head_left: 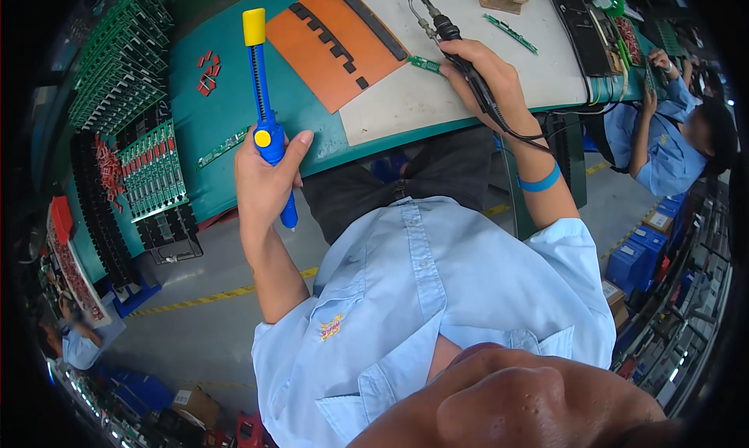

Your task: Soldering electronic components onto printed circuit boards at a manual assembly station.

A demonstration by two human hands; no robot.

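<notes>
My left hand [265, 171] is closed round a blue solder sucker [261, 81] with a yellow end cap. The sucker stands roughly upright near the table's front edge. In my right hand [495, 81] is a soldering iron [448, 30] with a black handle, its tip pointing to the far side. A narrow green circuit board [424, 63] meets my right fingertips; whether they grip it I cannot tell. Between the hands lies an orange pad [312, 85] with a notched black strip [321, 34] and a straight black bar [368, 19]. Another narrow board [222, 148] lies beside my left hand.
Racks of green boards [117, 58] stand at the left, near boards with red parts [152, 167]. Loose red pieces [208, 77] lie on the green mat. One narrow board [511, 34] rests beyond my right hand, near a black box [581, 26]. A co-worker [671, 136] sits at right.
</notes>
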